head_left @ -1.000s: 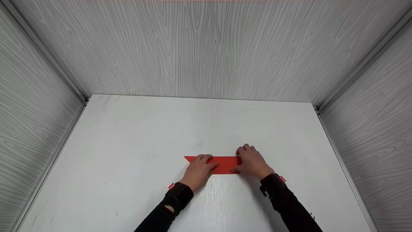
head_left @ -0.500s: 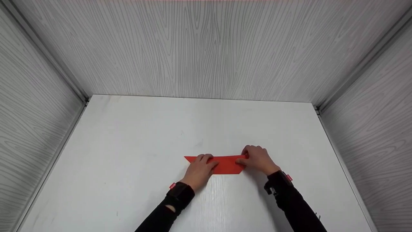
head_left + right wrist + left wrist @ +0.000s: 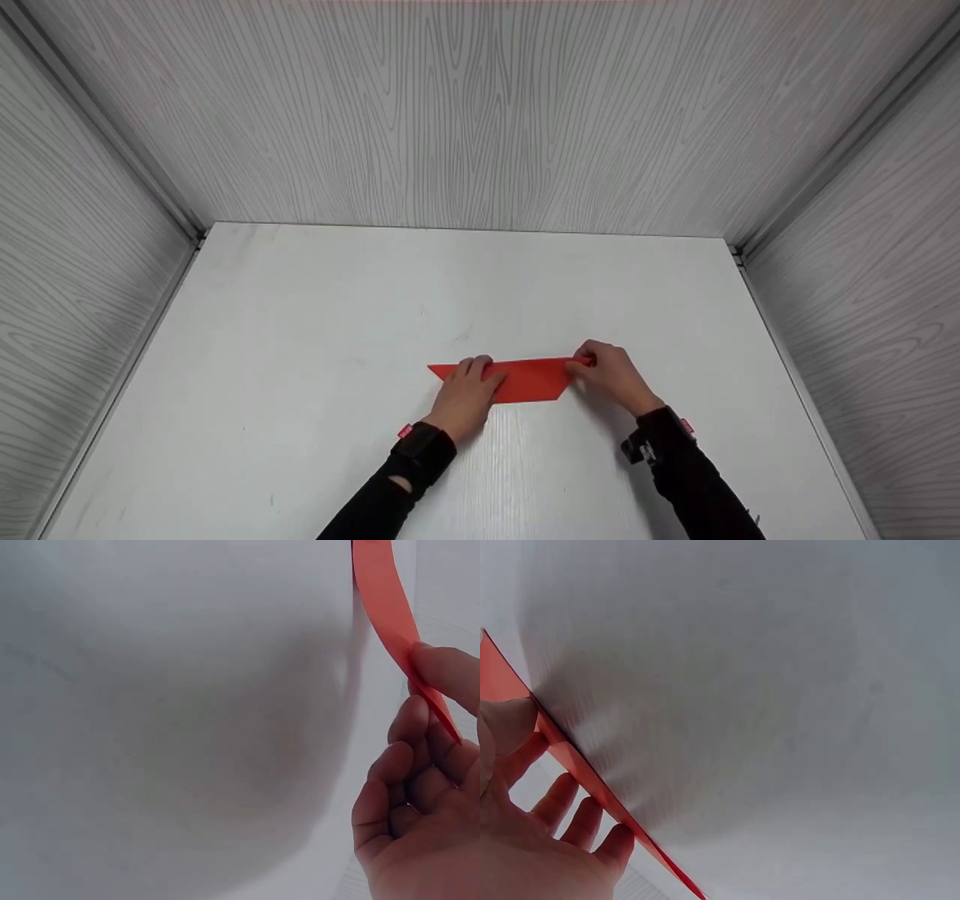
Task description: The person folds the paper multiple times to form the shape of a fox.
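Observation:
A red strip of folded paper (image 3: 530,381) with slanted ends lies crosswise on the white table. My left hand (image 3: 461,397) rests over its left part and presses it from above, fingertips at the far edge. In the left wrist view, the thumb (image 3: 510,724) and spread fingers (image 3: 555,802) meet the paper (image 3: 592,784). At the right end, my right hand (image 3: 615,379) pinches the far corner between thumb and fingers. The right wrist view shows this end of the paper (image 3: 382,604) bending up in a curve to the thumb (image 3: 442,671).
The white tabletop (image 3: 337,300) spreads around the paper on all sides. A grey wood-grain panel (image 3: 465,112) rises at the back, with similar panels (image 3: 82,262) at left and right. Both wrists wear black bands over dark sleeves.
My right hand has slid right to the paper's far right corner and pinches it, lifting that end slightly. The slanted right end now shows. My left hand stays nearly in place.

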Available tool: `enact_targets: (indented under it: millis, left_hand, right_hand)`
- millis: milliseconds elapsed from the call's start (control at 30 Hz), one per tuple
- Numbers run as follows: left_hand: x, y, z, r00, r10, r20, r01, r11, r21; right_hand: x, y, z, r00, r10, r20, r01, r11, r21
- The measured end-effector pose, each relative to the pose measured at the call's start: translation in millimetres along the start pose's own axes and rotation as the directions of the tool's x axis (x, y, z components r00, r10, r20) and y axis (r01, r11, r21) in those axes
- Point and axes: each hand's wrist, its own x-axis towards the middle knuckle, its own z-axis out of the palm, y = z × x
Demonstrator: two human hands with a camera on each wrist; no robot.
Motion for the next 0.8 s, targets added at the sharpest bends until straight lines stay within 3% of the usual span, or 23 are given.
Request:
enact_targets:
  millis: [333,633,800]
  left_hand:
    - [1.6,5.8,-5.9,1.0,-0.016,0.007,0.016,0.999,0.035]
    - [4.1,6.9,-6.4,1.0,-0.011,0.004,0.011,0.996,0.09]
    - [5.2,6.7,-6.6,1.0,-0.018,0.019,0.016,0.997,0.069]
  right_hand:
    - [-10.3,-7.1,10.8,0.998,0.013,-0.067,-0.008,0.997,0.079]
    - [-17.1,-14.4,16.7,0.988,-0.127,-0.09,0.129,0.991,0.021]
    - [-18.6,-17.4,19.2,0.976,-0.192,-0.105,0.192,0.981,-0.006]
